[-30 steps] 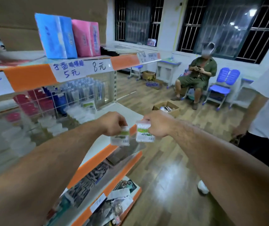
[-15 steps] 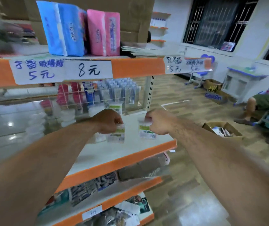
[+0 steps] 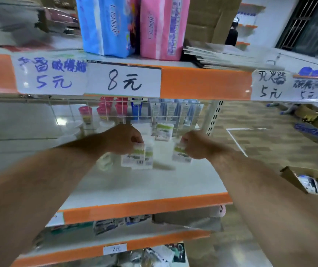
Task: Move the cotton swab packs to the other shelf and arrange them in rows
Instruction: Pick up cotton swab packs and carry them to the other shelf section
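Each grip is clamped on a cotton swab pack at centre frame, just above the white shelf [image 3: 154, 182]: left grip [image 3: 123, 140] holds the left pack [image 3: 133, 158], right grip [image 3: 198, 144] the right pack [image 3: 181, 154]. A third pack [image 3: 164, 130] stands behind them by the wire rack [image 3: 115, 112], which holds pink cups [image 3: 85, 112] and tubes [image 3: 173, 110]. At lower right, a cardboard box [image 3: 289, 174] holds blurred packets.
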{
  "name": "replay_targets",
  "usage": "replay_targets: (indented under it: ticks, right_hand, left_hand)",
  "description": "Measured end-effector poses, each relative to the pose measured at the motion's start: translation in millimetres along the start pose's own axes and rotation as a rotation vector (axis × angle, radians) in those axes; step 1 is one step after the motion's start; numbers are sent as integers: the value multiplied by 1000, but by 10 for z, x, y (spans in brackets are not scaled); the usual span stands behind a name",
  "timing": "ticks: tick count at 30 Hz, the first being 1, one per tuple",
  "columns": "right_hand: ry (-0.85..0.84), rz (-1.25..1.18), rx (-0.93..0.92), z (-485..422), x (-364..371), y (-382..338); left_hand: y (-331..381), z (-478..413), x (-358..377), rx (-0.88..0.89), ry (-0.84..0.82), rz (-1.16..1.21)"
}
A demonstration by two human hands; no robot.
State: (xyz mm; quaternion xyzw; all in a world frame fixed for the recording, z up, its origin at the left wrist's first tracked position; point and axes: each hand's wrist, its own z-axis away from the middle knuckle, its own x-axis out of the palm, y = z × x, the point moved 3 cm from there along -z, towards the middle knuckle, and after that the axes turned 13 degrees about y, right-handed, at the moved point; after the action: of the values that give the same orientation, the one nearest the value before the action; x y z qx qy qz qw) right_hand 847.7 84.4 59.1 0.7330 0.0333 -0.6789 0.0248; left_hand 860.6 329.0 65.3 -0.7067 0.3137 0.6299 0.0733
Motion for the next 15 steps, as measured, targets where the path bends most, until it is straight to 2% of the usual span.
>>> replay_targets:
  ticks: [3, 9, 15]
  right_hand:
    - [-1, 145, -128, -227, 136, -40]
    - [43, 148, -235, -828, 345, -28]
    - [105, 83, -289, -1203, 544, -82]
  left_hand:
    - [-148, 43, -48, -76, 25, -31]
    - [-295, 147, -105, -223, 114, -35]
    - [-305, 198, -80, -294, 125, -10]
